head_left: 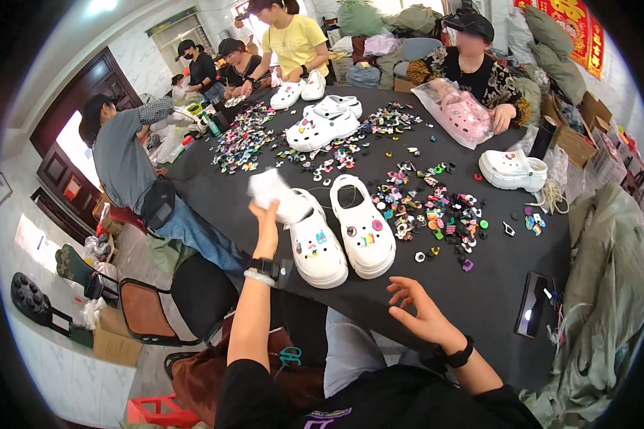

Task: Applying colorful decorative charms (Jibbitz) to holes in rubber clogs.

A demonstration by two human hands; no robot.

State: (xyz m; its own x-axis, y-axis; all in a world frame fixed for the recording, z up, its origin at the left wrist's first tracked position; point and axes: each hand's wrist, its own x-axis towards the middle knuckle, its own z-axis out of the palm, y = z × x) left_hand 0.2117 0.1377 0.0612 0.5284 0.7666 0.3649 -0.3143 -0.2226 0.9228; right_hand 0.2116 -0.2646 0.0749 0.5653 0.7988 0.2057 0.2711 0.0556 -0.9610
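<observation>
Two white clogs stand side by side at the table edge before me, the left clog (pixel 317 261) and the right clog (pixel 368 243), both with colourful charms in their holes. My left hand (pixel 266 218) is closed on a white, paper-like wad (pixel 273 191), blurred by motion, beside the heel strap of the left clog. What the wad is exactly I cannot make out. My right hand (pixel 423 313) hovers over the near table edge, right of the clogs, with its fingers apart and nothing in them. Loose shoe charms (pixel 436 207) lie scattered past the right clog.
More white clogs (pixel 322 130) stand mid-table among charm piles (pixel 243 139). Another white clog (pixel 514 170) is at the right. A person across holds bagged pink clogs (pixel 459 118). A phone (pixel 531 304) lies at the right edge. Several people work around the black table (pixel 286 171).
</observation>
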